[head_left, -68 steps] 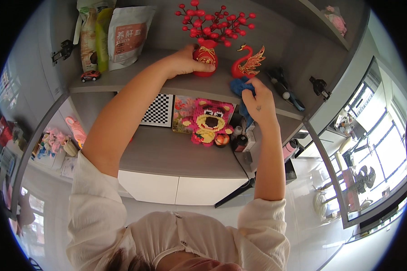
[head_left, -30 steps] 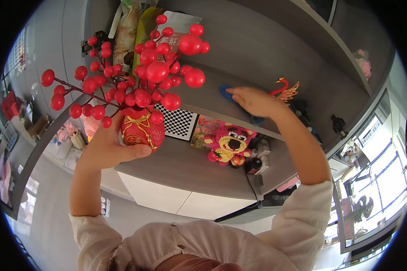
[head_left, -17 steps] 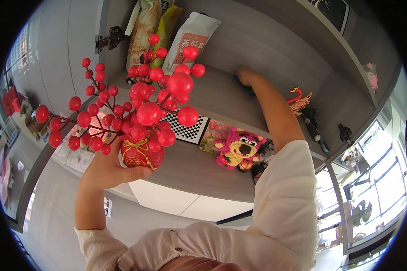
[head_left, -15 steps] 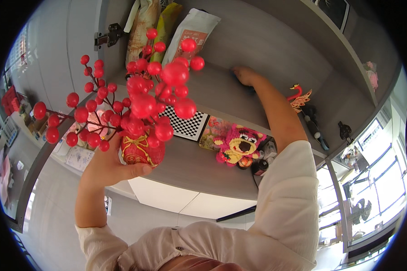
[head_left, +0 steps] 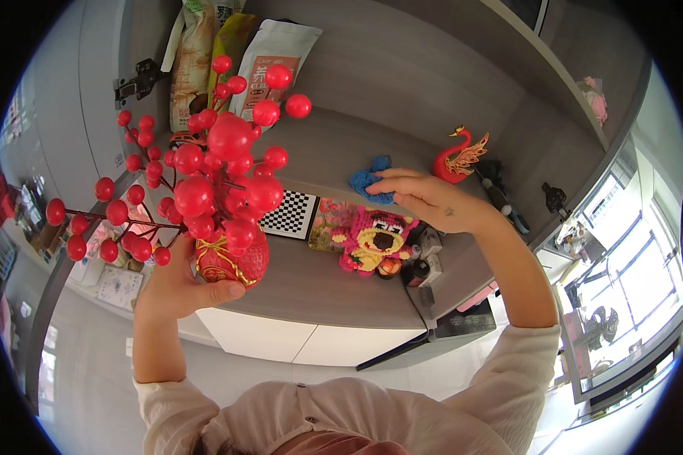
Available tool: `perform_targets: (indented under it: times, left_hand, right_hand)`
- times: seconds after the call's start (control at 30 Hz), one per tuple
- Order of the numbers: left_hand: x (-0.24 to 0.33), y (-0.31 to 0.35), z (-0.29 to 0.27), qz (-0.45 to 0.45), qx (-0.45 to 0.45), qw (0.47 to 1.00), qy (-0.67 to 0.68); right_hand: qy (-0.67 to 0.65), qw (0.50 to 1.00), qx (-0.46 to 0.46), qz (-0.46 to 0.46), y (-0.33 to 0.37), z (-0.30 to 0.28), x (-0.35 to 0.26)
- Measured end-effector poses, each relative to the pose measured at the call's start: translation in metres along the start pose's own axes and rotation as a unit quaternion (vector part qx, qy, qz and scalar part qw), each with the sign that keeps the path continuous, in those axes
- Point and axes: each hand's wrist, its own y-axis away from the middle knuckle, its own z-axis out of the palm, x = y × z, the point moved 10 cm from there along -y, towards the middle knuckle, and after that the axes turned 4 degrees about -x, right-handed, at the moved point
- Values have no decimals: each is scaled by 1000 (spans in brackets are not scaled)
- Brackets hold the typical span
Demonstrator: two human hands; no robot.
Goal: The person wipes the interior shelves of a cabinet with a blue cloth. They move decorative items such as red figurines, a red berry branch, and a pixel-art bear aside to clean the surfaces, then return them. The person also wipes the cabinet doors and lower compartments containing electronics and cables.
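My left hand (head_left: 176,287) grips a small red pot with gold trim (head_left: 231,258) that holds a spray of red berry branches (head_left: 205,174). I hold it up in front of the shelves, off any surface. My right hand (head_left: 431,199) lies flat on a blue cloth (head_left: 368,180), pressing it onto the upper grey shelf (head_left: 334,144). A red and gold swan figure (head_left: 455,158) stands on that shelf just right of my hand.
Several food pouches (head_left: 228,53) stand at the left of the upper shelf. On the lower shelf sit a pink bear made of small blocks (head_left: 373,241), a checkerboard card (head_left: 292,214) and small dark items (head_left: 421,265). Windows are at the right.
My left hand has lifted the berry pot off the upper shelf and brought it near the camera. My right hand has slid the blue cloth left along the shelf and back rightward.
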Motion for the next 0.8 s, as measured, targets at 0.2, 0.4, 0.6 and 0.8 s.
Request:
perform_targets:
  times: [0.2, 0.4, 0.6, 0.8]
  left_hand:
    - [-4, 3, -10, 10, 37, 999, 7]
    - [-21, 48, -37, 10, 97, 990, -100]
    - [-9, 52, -33, -13, 72, 992, -101]
    - [6, 26, -23, 18, 72, 995, -59]
  right_hand:
    - [150, 977, 13, 152, -84, -37, 104]
    - [358, 877, -56, 316, -179, -67, 188]
    - [154, 983, 19, 97, -222, -35, 117]
    - [110, 987, -18, -117, -130, 6, -6]
